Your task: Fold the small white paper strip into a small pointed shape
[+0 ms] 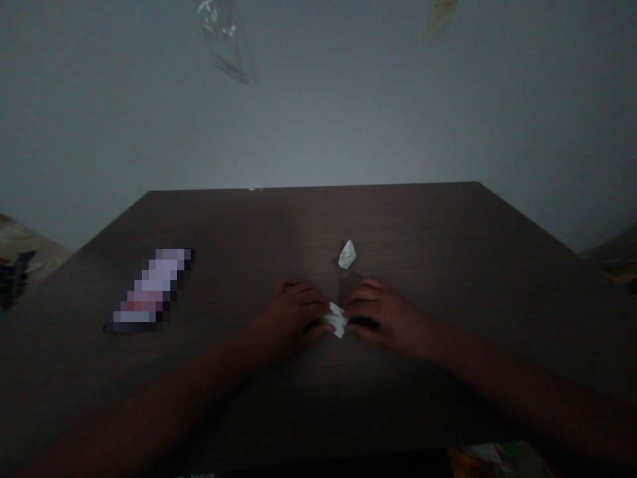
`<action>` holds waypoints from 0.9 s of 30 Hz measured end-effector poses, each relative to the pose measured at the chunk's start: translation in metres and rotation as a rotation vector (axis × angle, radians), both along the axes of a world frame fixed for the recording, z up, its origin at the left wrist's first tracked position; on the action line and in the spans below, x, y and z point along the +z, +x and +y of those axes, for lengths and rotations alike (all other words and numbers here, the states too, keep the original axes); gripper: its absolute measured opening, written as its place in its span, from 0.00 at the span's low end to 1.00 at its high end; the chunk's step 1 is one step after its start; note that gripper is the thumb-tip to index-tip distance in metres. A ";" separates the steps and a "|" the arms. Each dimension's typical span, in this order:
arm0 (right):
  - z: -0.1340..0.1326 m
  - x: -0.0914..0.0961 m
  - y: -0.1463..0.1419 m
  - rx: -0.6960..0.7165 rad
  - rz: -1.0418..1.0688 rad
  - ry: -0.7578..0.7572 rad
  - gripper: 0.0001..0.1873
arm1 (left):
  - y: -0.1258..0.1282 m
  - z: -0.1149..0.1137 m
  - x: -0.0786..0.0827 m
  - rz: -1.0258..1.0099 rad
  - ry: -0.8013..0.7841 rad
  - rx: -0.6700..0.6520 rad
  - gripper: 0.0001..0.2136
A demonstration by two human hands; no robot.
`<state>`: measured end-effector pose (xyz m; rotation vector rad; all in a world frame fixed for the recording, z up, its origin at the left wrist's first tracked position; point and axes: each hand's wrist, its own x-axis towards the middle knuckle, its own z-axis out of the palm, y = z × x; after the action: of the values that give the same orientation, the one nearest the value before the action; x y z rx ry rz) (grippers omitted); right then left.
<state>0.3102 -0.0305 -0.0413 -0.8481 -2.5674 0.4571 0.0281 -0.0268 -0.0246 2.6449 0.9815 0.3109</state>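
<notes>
A small creased piece of white paper (pixel 337 322) is on the table between my two hands. My left hand (pixel 298 313) grips its left side, thumb below and fingers above. On the opposite side my right hand (pixel 381 311) pinches the paper's right edge, its fingers curled. Parts of the paper are hidden under the fingertips. Just beyond the hands lies a second piece of folded white paper (pixel 347 255), pointed at the top and touched by neither hand.
The dark wood-grain table (pixel 239 226) reaches back to a pale wall (pixel 338 99). At the left lies a phone (pixel 154 289) with its screen blurred out. A clear plastic bag (pixel 223 40) hangs on the wall. A tiny light scrap (pixel 255 189) sits at the far edge.
</notes>
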 end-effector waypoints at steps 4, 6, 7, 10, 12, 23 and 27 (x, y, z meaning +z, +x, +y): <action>0.001 -0.003 0.000 0.001 -0.010 0.037 0.07 | -0.002 0.001 -0.004 -0.011 -0.005 -0.005 0.08; 0.000 -0.004 -0.001 -0.006 -0.005 0.054 0.07 | -0.002 0.000 -0.005 -0.006 0.000 -0.013 0.09; 0.000 -0.004 -0.001 -0.009 -0.007 0.058 0.08 | -0.002 0.000 -0.005 -0.005 0.006 -0.013 0.09; -0.003 -0.006 -0.002 -0.015 -0.009 0.081 0.08 | -0.002 -0.002 -0.006 -0.001 0.034 -0.017 0.09; -0.005 -0.007 -0.003 -0.019 0.001 0.113 0.08 | -0.001 -0.003 -0.007 0.000 0.052 -0.021 0.09; -0.006 -0.009 -0.010 -0.084 0.018 0.053 0.11 | 0.005 -0.001 -0.004 -0.028 0.016 0.152 0.07; -0.007 -0.008 -0.009 -0.123 0.041 0.021 0.09 | 0.007 -0.003 -0.004 -0.022 0.034 0.158 0.07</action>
<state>0.3011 -0.0378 -0.0491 -0.9731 -2.4617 0.4056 0.0351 -0.0299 -0.0283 2.5927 1.1908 0.3941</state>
